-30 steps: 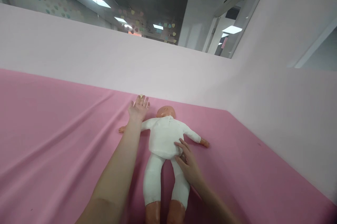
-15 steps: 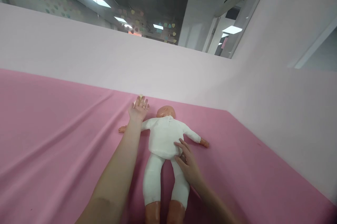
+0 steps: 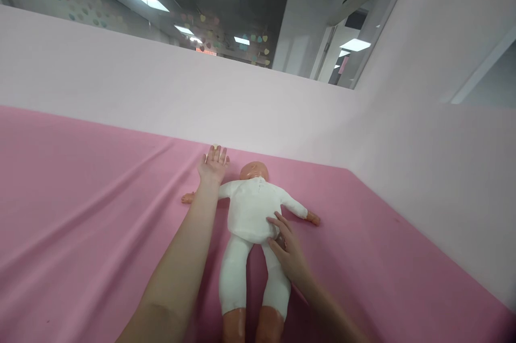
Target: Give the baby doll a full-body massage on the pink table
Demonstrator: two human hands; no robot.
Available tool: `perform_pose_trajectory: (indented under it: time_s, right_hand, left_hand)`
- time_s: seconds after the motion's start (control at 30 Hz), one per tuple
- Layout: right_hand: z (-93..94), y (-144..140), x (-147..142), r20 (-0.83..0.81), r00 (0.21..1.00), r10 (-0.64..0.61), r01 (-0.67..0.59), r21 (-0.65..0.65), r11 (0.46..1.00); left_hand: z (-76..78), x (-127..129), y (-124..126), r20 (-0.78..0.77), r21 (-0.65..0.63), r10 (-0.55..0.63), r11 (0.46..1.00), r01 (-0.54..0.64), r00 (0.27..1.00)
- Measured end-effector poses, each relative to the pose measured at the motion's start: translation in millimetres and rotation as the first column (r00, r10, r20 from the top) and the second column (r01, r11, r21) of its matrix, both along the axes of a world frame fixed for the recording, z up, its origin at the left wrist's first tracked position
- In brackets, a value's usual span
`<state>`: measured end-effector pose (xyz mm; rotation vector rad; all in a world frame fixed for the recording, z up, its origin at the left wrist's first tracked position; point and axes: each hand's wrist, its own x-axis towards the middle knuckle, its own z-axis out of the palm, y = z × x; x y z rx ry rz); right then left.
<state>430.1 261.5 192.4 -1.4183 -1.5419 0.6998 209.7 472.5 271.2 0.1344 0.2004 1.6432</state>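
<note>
A baby doll [image 3: 250, 214] in a white suit lies on its back on a pink cloth [image 3: 88, 208], head toward the far wall, arms spread. My left hand [image 3: 213, 164] lies flat on the cloth with fingers apart, just left of the doll's head and over its outstretched arm. My right hand [image 3: 288, 249] rests on the doll's hip and upper leg, with the fingers touching the white suit; it does not close around the doll.
Pale pink walls [image 3: 161, 85] rise behind and to the right [image 3: 435, 171] of the cloth-covered surface. Folds run across the cloth on the left. Above the back wall, a ceiling with light panels and paper hearts shows.
My left hand shifted very slightly near the doll's head. The doll and my right hand have stayed where they were.
</note>
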Motion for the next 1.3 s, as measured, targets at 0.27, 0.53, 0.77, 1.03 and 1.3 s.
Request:
perform_pose_trajectory:
  time_s: [0.27, 0.53, 0.77, 1.03, 1.3]
  right_hand:
    - [0.5, -0.7, 0.0, -0.007, 1.000, 0.002, -0.002, -0.029, 1.000]
    - [3.0, -1.5, -1.4, -0.003, 1.000, 0.005, -0.005, -0.046, 0.999]
    - [2.4, -1.5, -1.8, -0.019, 1.000, -0.003, 0.003, -0.020, 1.000]
    - [3.2, -1.6, -2.3, -0.015, 1.000, 0.000, -0.001, -0.037, 0.999]
    - [5.7, -3.0, -3.1, -0.026, 1.000, -0.001, 0.000, -0.014, 1.000]
  left_hand:
    - [-2.2, 3.3, 3.0, -0.014, -0.055, 0.034, 0.998, -0.035, 0.999]
    - [1.1, 4.7, 3.3, -0.024, -0.149, 0.043, 0.988, -0.046, 0.999]
    - [1.6, 3.8, 4.4, -0.040, -0.176, 0.048, 0.983, -0.054, 0.998]
    - [3.7, 4.0, 3.3, -0.039, -0.155, 0.042, 0.987, -0.048, 0.998]
    - [5.0, 4.2, 2.0, -0.008, -0.203, 0.084, 0.976, -0.084, 0.996]
